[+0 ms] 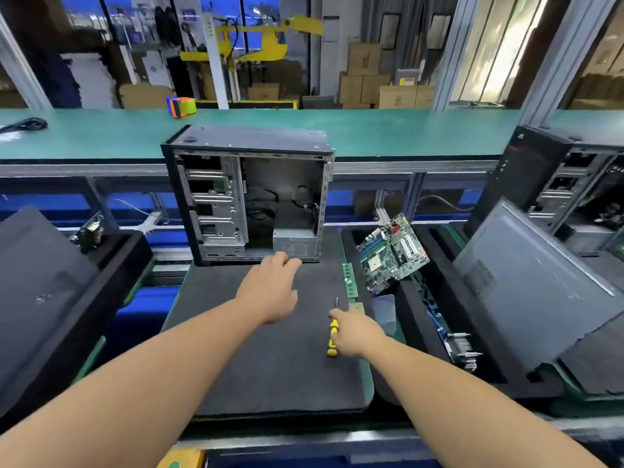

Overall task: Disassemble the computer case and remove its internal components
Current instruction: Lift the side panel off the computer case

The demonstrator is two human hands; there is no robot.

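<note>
view: single head cam, worn on my head, wide-angle
facing: forward and down over the black mat toward the open computer case at its far edge
nearness: close, my forearms fill the bottom
overlap: none, only one view

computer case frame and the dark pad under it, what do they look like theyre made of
The open black tower computer case seems to be bare sheet metal inside: dull silver-grey panels with stamped slots and ribs; its outer shell looks matte black, painted metal or plastic. The dark grey work mat looks like soft foam or rubber: matte, finely grained, rounded thick edge.
</note>
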